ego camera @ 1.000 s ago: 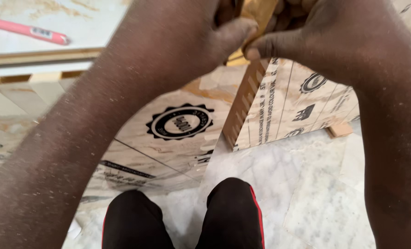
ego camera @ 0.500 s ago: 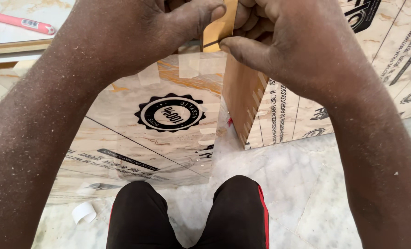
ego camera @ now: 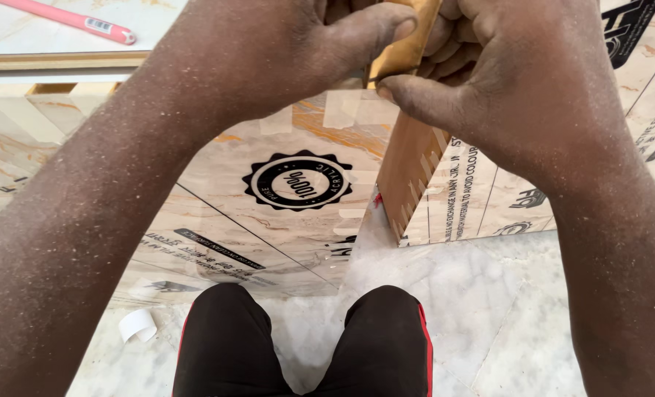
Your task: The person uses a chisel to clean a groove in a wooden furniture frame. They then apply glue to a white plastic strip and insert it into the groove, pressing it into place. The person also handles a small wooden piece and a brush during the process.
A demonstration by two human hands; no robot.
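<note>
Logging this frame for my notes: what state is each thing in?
Left hand: thumb pressed on the brown strip.
Right hand: pinching the strip's edge.
Upright panel: standing on edge, film-covered.
Flat panel: lying flat.
Pink pencil: lying untouched.
Tape scrap: curled on the floor.

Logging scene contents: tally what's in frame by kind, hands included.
Hands: 2, left hand and right hand, both pinching the brown strip
Brown strip: 1
Printed laminate panels: 2, flat panel, upright panel
Pink pencil: 1
White scrap: 1
Total: 7
</note>
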